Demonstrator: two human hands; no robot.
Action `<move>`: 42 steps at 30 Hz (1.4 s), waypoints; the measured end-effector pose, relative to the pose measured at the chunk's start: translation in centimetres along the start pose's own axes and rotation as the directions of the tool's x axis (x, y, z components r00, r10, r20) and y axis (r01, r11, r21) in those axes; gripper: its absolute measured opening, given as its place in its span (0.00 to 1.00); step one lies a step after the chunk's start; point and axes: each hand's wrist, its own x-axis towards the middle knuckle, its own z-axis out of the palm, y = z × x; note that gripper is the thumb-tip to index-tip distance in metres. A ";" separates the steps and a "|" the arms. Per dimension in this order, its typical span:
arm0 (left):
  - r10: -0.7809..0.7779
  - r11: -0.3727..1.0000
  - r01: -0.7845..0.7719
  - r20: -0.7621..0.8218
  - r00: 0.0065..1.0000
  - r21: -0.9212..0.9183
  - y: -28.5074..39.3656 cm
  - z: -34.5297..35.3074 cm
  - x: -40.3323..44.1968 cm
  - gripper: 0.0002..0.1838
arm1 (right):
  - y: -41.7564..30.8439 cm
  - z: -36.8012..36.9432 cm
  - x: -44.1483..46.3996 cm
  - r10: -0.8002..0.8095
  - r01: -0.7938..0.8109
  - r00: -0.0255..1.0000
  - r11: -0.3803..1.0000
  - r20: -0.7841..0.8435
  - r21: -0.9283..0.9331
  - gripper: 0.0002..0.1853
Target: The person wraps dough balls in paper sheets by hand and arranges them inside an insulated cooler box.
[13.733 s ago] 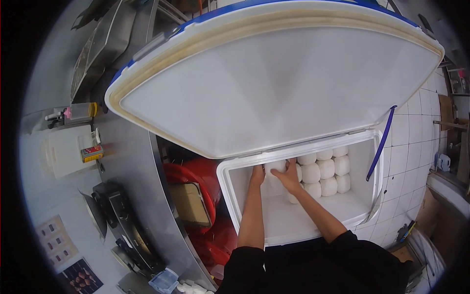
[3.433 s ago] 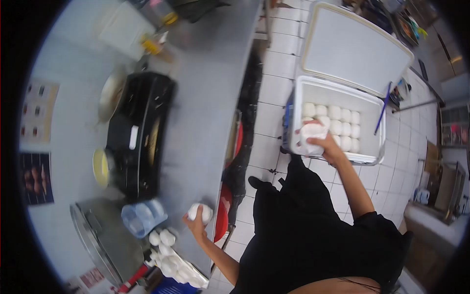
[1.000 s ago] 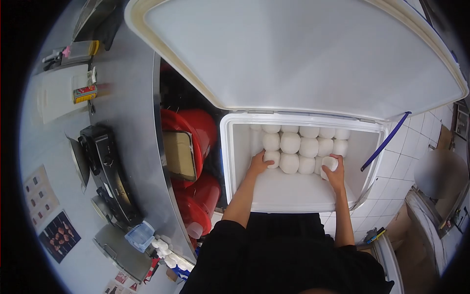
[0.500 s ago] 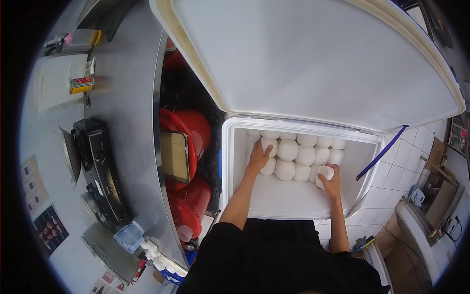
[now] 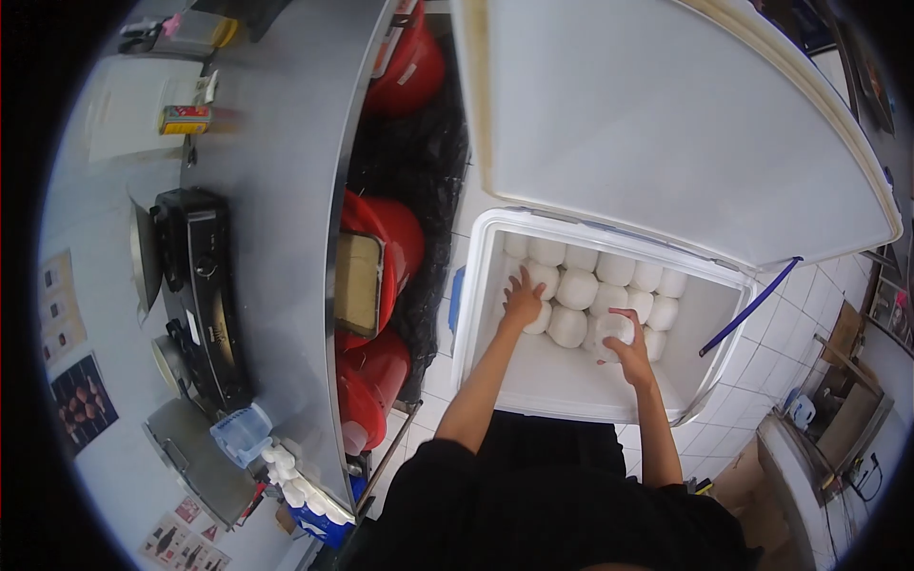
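Inside an open white cooler box, rows of smooth white round balls lie packed against the far side. Their exact kind is unclear. In my right hand is one white ball, gripped between thumb and fingers in front of the others, with a round, paler face turned up. My left hand is open at the left end of the rows, its fingers spread over the balls there and touching them. It covers part of the balls beneath.
The cooler's raised lid leans back, held by a blue strap. Left stands a steel counter with a black stove. Under it sit red tubs, one holding a tan block. White floor tiles lie right.
My right hand has moved left with the white ball, away from the row's right end, and turned it face up. My left hand's fingers have spread. The camera view has shifted.
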 end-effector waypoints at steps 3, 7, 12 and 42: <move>0.211 0.884 -0.268 -0.184 0.960 -0.383 3.3 -4.8 -8.2 0.41 | -1.7 4.6 1.0 0.001 0.000 0.998 1.000 0.058 -0.013 0.29; 0.131 0.612 0.079 0.199 0.971 -0.787 4.9 -6.0 -13.1 0.42 | 1.7 9.4 3.9 -0.223 0.253 0.965 0.927 0.136 -0.276 0.37; 0.062 0.638 0.035 0.097 0.993 -0.769 3.3 -5.5 -11.6 0.42 | -0.2 8.1 3.8 -0.088 0.233 0.855 0.945 0.511 -0.228 0.48; -0.549 0.748 0.075 -0.552 0.628 -0.659 2.2 1.8 -1.1 0.33 | 3.3 -3.7 0.3 -0.129 0.137 0.989 0.985 -0.076 0.109 0.22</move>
